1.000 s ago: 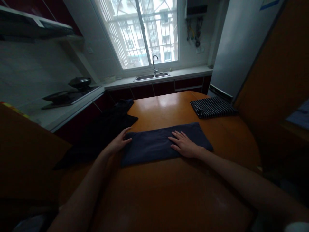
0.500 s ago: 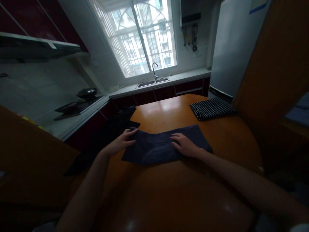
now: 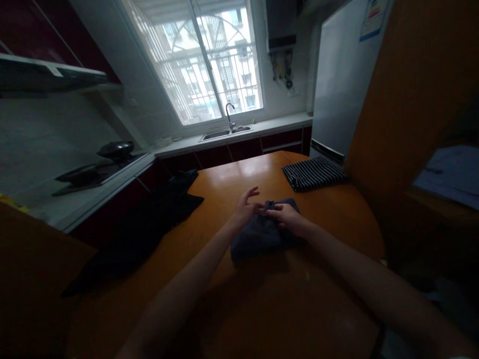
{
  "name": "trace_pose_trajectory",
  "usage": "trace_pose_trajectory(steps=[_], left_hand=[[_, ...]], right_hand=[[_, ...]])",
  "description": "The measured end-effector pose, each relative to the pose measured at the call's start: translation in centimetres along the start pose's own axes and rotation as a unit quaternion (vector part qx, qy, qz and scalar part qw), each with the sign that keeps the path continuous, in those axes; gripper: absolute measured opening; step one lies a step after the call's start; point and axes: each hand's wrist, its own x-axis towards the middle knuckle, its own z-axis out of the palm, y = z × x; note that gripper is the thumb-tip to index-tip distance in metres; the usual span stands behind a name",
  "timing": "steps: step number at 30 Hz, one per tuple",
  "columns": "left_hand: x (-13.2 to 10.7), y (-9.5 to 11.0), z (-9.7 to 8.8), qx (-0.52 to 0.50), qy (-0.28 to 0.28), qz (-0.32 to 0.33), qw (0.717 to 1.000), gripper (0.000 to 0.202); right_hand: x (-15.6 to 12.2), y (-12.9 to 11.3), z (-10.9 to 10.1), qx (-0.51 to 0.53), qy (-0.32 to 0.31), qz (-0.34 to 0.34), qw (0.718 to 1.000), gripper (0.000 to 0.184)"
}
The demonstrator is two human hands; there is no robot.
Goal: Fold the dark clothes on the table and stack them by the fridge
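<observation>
Fingers of the right hand (image 3: 291, 218) look narrowed in a pinch on a gathered edge of the blue-grey cloth (image 3: 256, 237); those of the left hand (image 3: 244, 212) stand wide, upper ones raised, the lowest touching the same bunched edge. The cloth lies on the counter (image 3: 228, 185) beneath and between both hands. Folding appears well advanced: it makes a compact, thick bundle, its left part seemingly doubled over toward the right. What seems left is settling that edge, which is crumpled rather than flat. The fabric looks plain, soft and matt, though dimly lit. Along the counter's left side sprawls a black garment (image 3: 149, 229), loose and apparently unfolded. Farther off, near the right edge, a black-and-white striped cloth (image 3: 314, 173) lies flat in a neat fold, apparently finished.
</observation>
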Motion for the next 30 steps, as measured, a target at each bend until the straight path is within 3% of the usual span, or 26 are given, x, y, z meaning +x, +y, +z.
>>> trace_pose_trajectory(steps=[3,6,11,13,17,21,25,30], left_hand=[[-0.1,-1.6,-1.5,-0.010,0.061,0.031,0.998,0.052],[-0.2,-2.3,-2.5,0.022,0.072,0.047,0.996,0.041],[0.6,-1.0,-4.1,0.136,0.080,0.133,0.979,0.028],[0.7,-0.7,-4.2,0.194,0.052,0.167,0.965,0.027],[-0.7,-1.2,-2.5,0.327,-0.104,0.202,0.917,0.035],[-2.3,-1.8,-0.7,0.410,-0.197,0.188,0.871,0.047],[-2.6,-1.9,-0.6,0.447,-0.239,0.154,0.848,0.052],[-3.0,-2.5,-0.3,0.486,-0.244,0.158,0.824,0.054]], right_hand=[[0.2,0.7,0.9,-0.005,0.016,-0.021,1.000,0.031],[0.5,1.1,1.6,-0.010,0.025,-0.065,0.997,0.032],[0.6,-0.6,-0.4,-0.007,0.035,-0.102,0.994,0.040],[0.7,-1.6,-1.9,-0.022,0.035,-0.098,0.994,0.044],[1.1,-2.7,-4.4,-0.068,0.056,-0.048,0.995,0.049],[1.3,-3.0,-5.7,-0.080,0.076,-0.008,0.994,0.048],[1.0,-3.3,-6.3,-0.102,0.083,0.006,0.991,0.045],[1.5,-2.8,-7.1,-0.125,0.091,0.014,0.988,0.046]])
